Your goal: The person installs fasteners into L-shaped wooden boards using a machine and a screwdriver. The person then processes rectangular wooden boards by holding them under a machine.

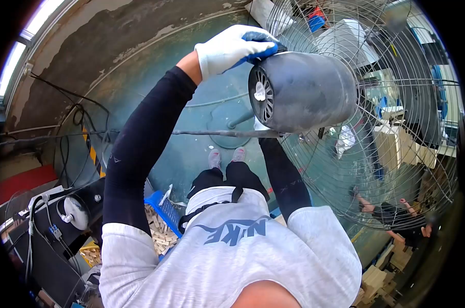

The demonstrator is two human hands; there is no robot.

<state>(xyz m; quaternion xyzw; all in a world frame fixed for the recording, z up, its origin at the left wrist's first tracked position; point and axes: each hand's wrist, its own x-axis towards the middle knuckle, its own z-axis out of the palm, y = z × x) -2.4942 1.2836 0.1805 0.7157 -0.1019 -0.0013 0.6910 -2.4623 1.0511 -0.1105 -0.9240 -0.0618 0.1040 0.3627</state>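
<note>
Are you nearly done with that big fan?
The fan's wire cage already looks fitted. The left hand is on its dark motor; the right hand is mostly hidden. Letting go probably remains, as that left hand is touching it; beyond that, I can't tell.

Fan [314,87], dark grey housing [307,95], slotted end [266,95] at left, round wire cage [385,83] at right, above round floor base [217,134].

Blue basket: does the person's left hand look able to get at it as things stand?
Probably not without moving first: the left hand is up on the fan motor, while the blue basket sits low, partly hidden by body and left arm.
</note>
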